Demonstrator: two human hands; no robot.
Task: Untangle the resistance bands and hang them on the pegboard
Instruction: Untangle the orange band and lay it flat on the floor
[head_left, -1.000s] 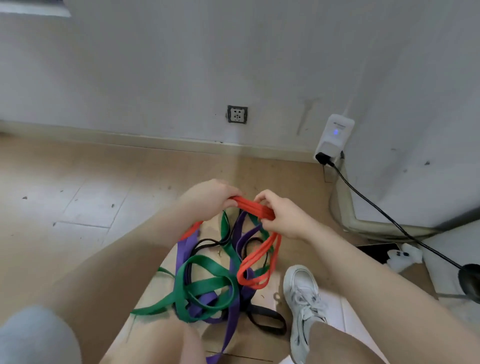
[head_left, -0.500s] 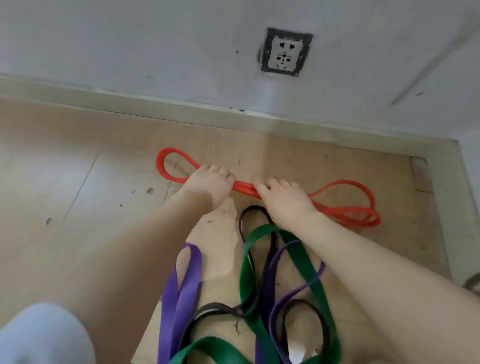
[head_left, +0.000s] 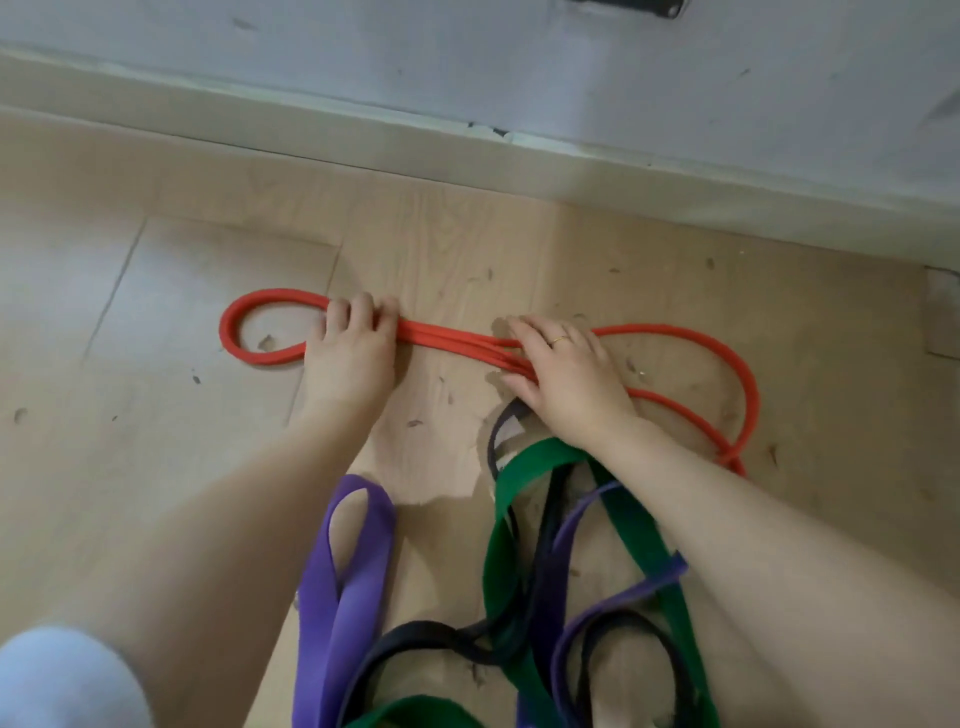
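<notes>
Head cam looks straight down at a wooden floor (head_left: 156, 312) by a white wall (head_left: 467, 62), and the red band (head_left: 447, 336) is laid out on its own in a long flattened run parallel to the skirting, a small loop at one end and a bigger loose loop at the other. Left hand (head_left: 350, 353) has its fingers curled down over the red band near the small loop, pinning it to the floor; right hand (head_left: 563, 371) lies flatter on top of the strands, fingers mostly straight, pressing more than gripping. So my read is the red one is basically separated and just being set aside, which puts us early in the job. Closer to the person, the purple band (head_left: 345, 577), green band (head_left: 524, 467) and black band (head_left: 415, 636) cross over and under each other in a knot, so that pile is next: I'd guess letting go of the red one, then finding a free loop and feeding it back through, not yanking. Hard to say how they thread, since the right forearm covers part of the green and the bottom edge cuts the pile off. No pegboard anywhere in view. A dark fitting on the wall is clipped by the top edge, can't tell what it is.
</notes>
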